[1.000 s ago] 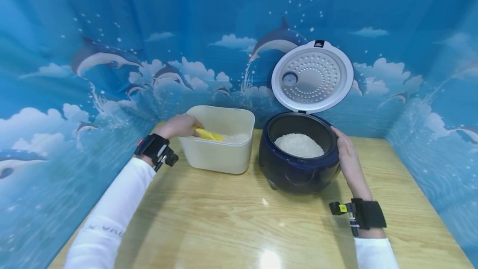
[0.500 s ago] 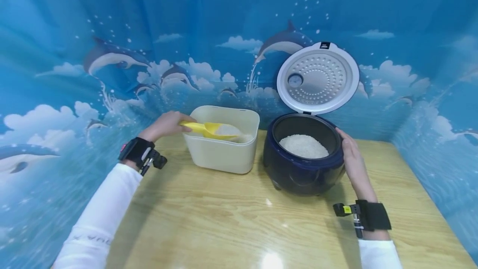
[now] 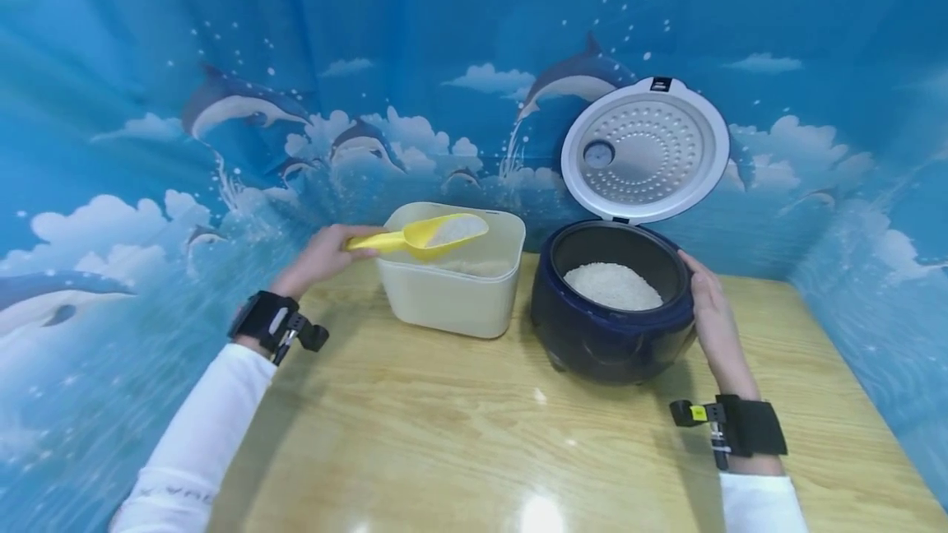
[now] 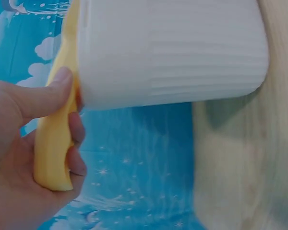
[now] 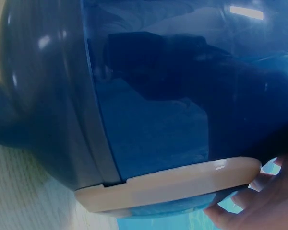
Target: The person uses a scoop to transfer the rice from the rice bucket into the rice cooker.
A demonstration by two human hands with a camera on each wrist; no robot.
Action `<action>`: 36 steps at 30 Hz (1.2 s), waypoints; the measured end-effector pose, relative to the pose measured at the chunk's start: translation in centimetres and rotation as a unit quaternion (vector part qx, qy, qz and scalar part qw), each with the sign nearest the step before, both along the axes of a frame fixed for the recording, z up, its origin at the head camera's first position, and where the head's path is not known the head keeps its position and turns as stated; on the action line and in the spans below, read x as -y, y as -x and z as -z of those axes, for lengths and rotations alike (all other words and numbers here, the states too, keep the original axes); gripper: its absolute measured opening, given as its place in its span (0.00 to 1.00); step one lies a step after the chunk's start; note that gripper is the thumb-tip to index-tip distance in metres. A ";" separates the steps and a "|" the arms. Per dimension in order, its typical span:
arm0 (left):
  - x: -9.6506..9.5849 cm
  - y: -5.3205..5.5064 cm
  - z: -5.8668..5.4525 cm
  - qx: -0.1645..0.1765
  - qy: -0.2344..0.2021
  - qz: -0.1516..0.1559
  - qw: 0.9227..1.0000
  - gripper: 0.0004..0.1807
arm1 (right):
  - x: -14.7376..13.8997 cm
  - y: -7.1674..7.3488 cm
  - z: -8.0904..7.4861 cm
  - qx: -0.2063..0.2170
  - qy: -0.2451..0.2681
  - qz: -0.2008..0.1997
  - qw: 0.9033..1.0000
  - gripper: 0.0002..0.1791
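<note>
My left hand (image 3: 323,257) grips the handle of a yellow scoop (image 3: 422,238), its fingers wrapped round it in the left wrist view. White rice (image 3: 457,229) fills the scoop, which hangs over the cream bin (image 3: 452,303). More rice lies inside that bin. On the right stands a dark blue rice cooker (image 3: 607,348) with rice (image 3: 613,286) in its dark inner pot. The cooker's silver lid (image 3: 646,156) is raised. Against the cooker's right side rests my right hand (image 3: 711,311), fingers stretched along the rim; in the right wrist view its fingertips touch the cooker's side.
The wooden table (image 3: 444,434) extends in front of the bin and cooker. A blue curtain (image 3: 415,39) printed with dolphins hangs behind and along both sides. Bin and cooker stand side by side with a narrow gap.
The yellow scoop has come up out of the bin with rice in it, carried by my left hand. My right hand has stayed on the cooker. The head view has shifted slightly.
</note>
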State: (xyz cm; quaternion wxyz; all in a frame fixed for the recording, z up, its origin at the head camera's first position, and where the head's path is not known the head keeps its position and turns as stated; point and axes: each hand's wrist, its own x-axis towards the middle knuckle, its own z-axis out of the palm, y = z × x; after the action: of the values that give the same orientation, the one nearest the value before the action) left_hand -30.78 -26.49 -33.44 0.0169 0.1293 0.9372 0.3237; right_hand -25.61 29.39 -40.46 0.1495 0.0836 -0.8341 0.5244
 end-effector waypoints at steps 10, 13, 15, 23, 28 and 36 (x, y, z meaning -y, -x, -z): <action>-1.2 0.0 0.6 -0.018 -0.037 -0.025 0.999 0.26 | 0.0 -0.2 0.0 0.003 0.009 -0.002 1.000 0.31; -2.2 0.0 -0.5 -0.030 -0.036 -0.013 0.999 0.26 | 0.0 -0.2 -0.1 0.005 0.012 -0.004 1.000 0.31; -3.2 -0.1 -1.5 -0.040 -0.033 -0.003 0.999 0.26 | 0.0 -0.3 -0.2 0.006 0.013 -0.005 1.000 0.31; -9.7 -0.8 -5.7 -0.066 0.010 0.075 0.995 0.24 | 0.0 -0.1 -0.3 -0.007 0.011 0.002 1.000 0.31; -14.3 -0.6 -6.9 -0.092 0.044 0.124 0.987 0.24 | 0.1 0.1 -0.3 -0.023 0.007 0.002 1.000 0.30; -19.5 -0.5 -8.0 -0.199 0.185 0.156 0.950 0.21 | 0.2 0.0 -0.4 -0.021 0.013 0.005 1.000 0.30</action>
State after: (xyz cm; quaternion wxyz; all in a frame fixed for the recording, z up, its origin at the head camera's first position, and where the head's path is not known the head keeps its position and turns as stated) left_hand -30.27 -7.03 -25.43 -0.0961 0.3302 0.9330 0.1059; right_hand -25.59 29.19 -40.07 0.1706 0.0882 -0.8245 0.5323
